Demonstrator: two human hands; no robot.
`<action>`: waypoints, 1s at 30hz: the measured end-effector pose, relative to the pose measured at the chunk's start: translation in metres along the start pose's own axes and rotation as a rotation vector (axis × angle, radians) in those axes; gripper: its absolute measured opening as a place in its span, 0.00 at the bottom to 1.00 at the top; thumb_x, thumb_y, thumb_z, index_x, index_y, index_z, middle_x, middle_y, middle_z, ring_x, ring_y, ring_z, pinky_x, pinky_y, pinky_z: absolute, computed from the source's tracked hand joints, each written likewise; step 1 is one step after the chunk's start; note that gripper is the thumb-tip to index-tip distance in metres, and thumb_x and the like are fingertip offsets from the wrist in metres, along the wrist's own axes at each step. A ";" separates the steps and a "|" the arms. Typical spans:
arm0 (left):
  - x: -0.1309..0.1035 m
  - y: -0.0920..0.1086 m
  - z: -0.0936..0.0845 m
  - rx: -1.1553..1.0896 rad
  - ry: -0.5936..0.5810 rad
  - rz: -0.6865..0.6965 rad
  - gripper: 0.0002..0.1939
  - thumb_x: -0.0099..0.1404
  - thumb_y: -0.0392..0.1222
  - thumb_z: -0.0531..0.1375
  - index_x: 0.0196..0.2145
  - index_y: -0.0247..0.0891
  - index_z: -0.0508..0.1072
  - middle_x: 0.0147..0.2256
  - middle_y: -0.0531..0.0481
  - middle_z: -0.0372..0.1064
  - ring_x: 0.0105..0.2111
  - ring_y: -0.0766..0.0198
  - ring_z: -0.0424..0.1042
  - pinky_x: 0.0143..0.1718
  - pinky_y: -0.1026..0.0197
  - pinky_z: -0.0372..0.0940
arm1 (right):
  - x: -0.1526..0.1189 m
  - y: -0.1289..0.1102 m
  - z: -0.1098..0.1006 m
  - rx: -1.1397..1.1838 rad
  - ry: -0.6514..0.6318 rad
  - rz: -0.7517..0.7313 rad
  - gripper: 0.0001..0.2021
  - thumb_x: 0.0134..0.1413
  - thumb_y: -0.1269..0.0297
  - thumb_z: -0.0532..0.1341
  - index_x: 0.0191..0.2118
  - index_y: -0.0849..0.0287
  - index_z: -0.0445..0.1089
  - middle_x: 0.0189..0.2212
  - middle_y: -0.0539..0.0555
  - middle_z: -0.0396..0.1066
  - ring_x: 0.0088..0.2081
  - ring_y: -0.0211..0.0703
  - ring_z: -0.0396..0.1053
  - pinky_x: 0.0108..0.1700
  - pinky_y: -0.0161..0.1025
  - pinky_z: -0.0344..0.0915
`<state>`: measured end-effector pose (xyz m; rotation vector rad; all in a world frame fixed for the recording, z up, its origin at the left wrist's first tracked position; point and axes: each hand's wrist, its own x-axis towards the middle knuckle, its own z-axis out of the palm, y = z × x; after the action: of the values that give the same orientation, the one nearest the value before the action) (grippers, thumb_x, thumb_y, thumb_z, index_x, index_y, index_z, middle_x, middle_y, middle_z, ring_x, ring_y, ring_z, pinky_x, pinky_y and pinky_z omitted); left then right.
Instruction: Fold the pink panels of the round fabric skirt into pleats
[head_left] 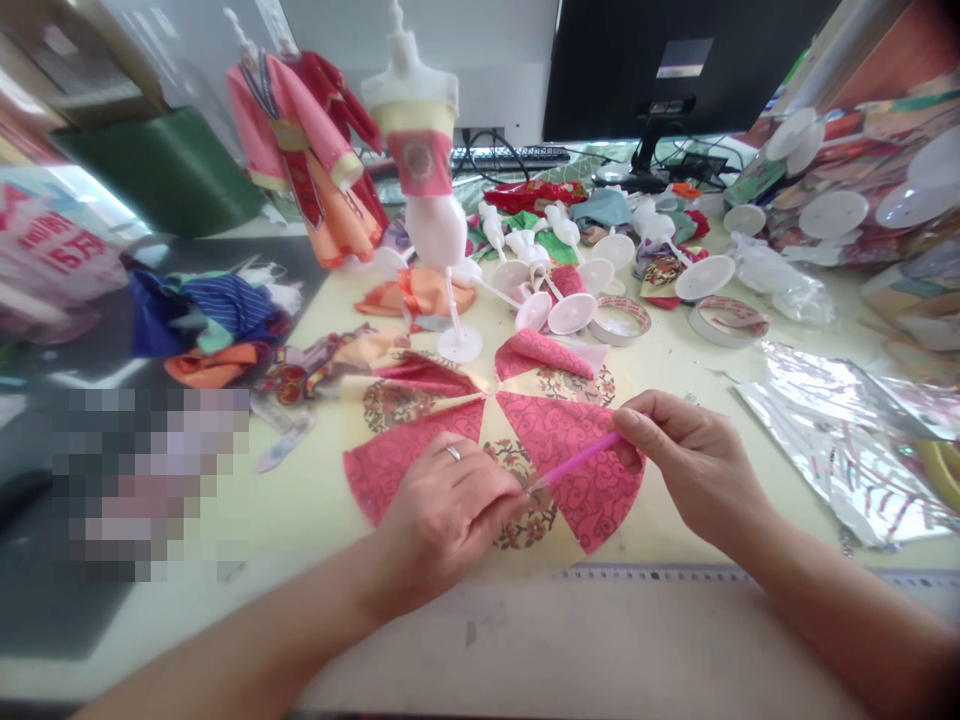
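A round skirt-like piece of fabric with pink panels [585,480] and cream floral panels lies spread on the pale table. My left hand [450,505], with a ring on one finger, rests over its front part, fingers closed around something too small to make out at the tip of a pink pen-like stick. My right hand [675,455] pinches the other end of that pink stick [574,462], which slants down to the left over the fabric. Behind the fabric stands a small white mannequin [437,230] with a cream and pink band round its chest.
Dressed mannequins [296,150] stand at the back left, beside blue and orange cloth [225,310]. White stands [574,313], tape rolls [727,322] and a monitor [675,70] are behind. Silvery plastic [840,440] lies right; a ruler [675,575] runs along the front.
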<state>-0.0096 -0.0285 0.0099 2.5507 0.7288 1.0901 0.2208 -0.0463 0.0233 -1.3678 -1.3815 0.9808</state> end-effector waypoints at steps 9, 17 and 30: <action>-0.001 -0.002 0.000 0.002 -0.032 -0.005 0.04 0.59 0.31 0.62 0.31 0.34 0.68 0.26 0.52 0.68 0.28 0.66 0.63 0.35 0.58 0.59 | 0.000 0.001 -0.002 -0.021 0.001 -0.006 0.16 0.57 0.53 0.60 0.24 0.58 0.66 0.16 0.48 0.63 0.20 0.33 0.60 0.22 0.29 0.58; -0.001 -0.002 0.001 0.017 -0.026 0.007 0.03 0.60 0.31 0.61 0.31 0.34 0.68 0.26 0.52 0.68 0.28 0.66 0.63 0.35 0.59 0.59 | 0.001 0.001 -0.002 0.032 -0.008 0.026 0.17 0.57 0.53 0.60 0.24 0.59 0.66 0.17 0.48 0.63 0.20 0.32 0.60 0.22 0.28 0.59; 0.000 -0.007 -0.006 0.154 -0.189 -0.018 0.05 0.65 0.35 0.55 0.31 0.36 0.68 0.25 0.52 0.67 0.27 0.65 0.62 0.35 0.59 0.58 | -0.002 0.003 -0.007 -0.123 -0.236 0.007 0.18 0.58 0.51 0.58 0.24 0.59 0.64 0.17 0.48 0.59 0.20 0.34 0.56 0.21 0.32 0.52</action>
<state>-0.0169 -0.0227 0.0109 2.7229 0.8116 0.8016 0.2281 -0.0481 0.0221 -1.3806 -1.6364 1.1045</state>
